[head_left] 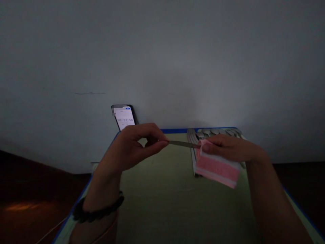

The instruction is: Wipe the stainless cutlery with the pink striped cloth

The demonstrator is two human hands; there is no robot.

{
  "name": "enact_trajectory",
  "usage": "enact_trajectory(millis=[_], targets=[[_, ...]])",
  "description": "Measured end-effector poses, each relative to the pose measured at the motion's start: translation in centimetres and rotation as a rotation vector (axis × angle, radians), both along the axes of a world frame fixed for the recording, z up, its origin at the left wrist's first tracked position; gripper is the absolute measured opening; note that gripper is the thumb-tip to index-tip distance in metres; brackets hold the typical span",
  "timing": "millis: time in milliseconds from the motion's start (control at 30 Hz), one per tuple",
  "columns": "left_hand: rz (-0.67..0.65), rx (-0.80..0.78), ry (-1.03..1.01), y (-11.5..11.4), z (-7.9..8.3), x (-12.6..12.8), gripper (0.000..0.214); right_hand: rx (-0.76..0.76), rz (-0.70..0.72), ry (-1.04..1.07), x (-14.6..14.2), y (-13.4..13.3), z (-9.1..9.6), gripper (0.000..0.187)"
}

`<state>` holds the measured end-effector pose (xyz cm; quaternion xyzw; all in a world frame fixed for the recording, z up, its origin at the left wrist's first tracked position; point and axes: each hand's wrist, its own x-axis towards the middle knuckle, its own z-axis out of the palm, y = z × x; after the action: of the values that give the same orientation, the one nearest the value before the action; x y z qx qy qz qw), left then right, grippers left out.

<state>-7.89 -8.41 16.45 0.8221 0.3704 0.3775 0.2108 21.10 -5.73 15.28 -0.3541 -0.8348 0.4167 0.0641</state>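
Observation:
My left hand (134, 145) pinches one end of a thin metal utensil (182, 144) between thumb and fingertips and holds it level above the table. My right hand (228, 148) grips a pink cloth with pale stripes (218, 169) wrapped round the utensil's other end. Which kind of utensil it is stays hidden by the cloth. A dark bead bracelet (98, 211) circles my left wrist.
A pale green table with a blue rim (175, 130) stands against a plain wall. Several metal spoons and other cutlery (215, 133) lie at its far right. A lit phone (124, 117) leans on the wall at the far left. The room is dim.

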Motion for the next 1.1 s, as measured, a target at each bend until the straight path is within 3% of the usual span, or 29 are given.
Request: enact_trajectory(millis=[433,1100], targets=[[-0.124,0.071,0.218,-0.8,-0.1,4.6,0.006,-0.001,0.103,0.057,-2.8,-0.9,0.6,0.042],[-0.085,0.063,0.109,-0.1,-0.6,2.8,0.006,-0.023,0.065,0.001,-2.0,-0.8,0.8,0.042]])
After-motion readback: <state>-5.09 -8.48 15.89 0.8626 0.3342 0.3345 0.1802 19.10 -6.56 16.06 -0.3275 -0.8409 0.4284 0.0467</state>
